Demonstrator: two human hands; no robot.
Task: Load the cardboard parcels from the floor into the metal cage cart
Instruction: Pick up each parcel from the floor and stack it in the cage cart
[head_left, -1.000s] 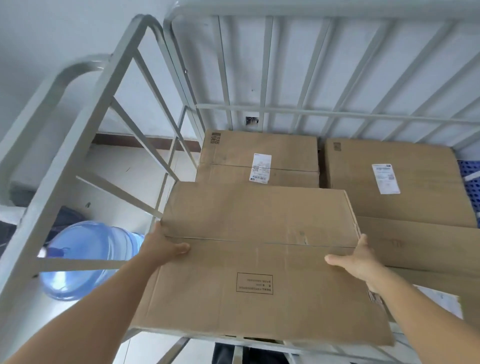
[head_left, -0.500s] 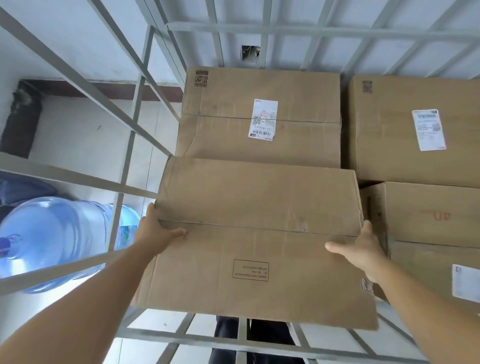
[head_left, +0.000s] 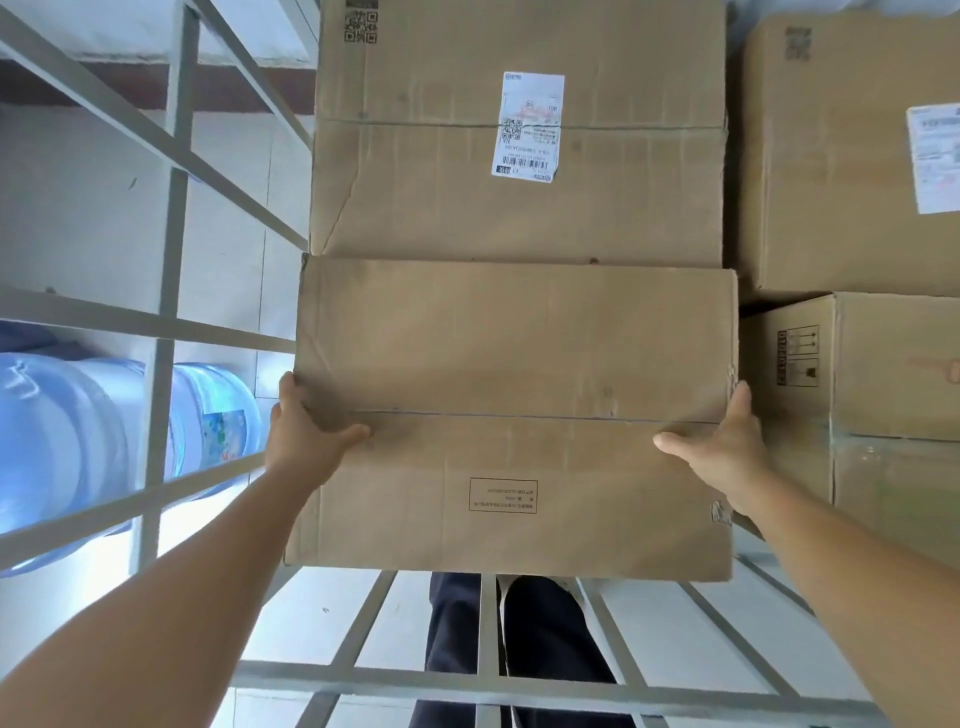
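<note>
A large plain cardboard parcel with a small printed box near its front edge is held inside the grey metal cage cart. My left hand grips its left side, thumb on top. My right hand grips its right side the same way. The parcel's far edge meets a labelled parcel that lies in the cart behind it.
Two more parcels fill the cart's right side: one with a white label at the back, one with handling symbols nearer. A blue water jug lies outside the left bars. My dark trouser legs show behind the front bars.
The parcel has gone lower and deeper into the cart, up against the labelled parcel. The view has tilted further down. Both hands keep their grip on its sides.
</note>
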